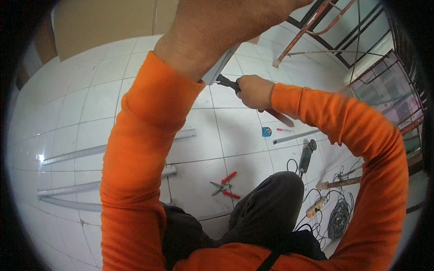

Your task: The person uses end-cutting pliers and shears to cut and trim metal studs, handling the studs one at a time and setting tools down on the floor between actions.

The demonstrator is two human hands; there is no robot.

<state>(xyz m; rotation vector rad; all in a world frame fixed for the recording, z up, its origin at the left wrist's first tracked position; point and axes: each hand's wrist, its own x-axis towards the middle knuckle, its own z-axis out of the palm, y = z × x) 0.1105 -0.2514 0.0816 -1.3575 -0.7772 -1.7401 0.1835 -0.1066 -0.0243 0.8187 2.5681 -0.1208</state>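
My left hand [226, 22] is raised large at the top, close to the view, its back and wrist showing. The upper edge cuts off most of its fingers, so I cannot tell what they hold. Beneath that wrist shows part of a pale grey metal strip [220, 67]. My right hand [254, 91] is closed round a plier-like hand tool with a black head [227, 84] and a long reddish-brown handle. The tool's head is at the strip's lower end; whether it grips the strip is hard to make out.
On the white tiled floor lie red-handled snips [222, 186], a blue tape measure [266, 131], a red marker [284, 130], several metal profiles [74, 155], and a power tool [308, 156]. Cables surround a power strip [316, 207] at right. Red scaffold framing [300, 34] stands beyond.
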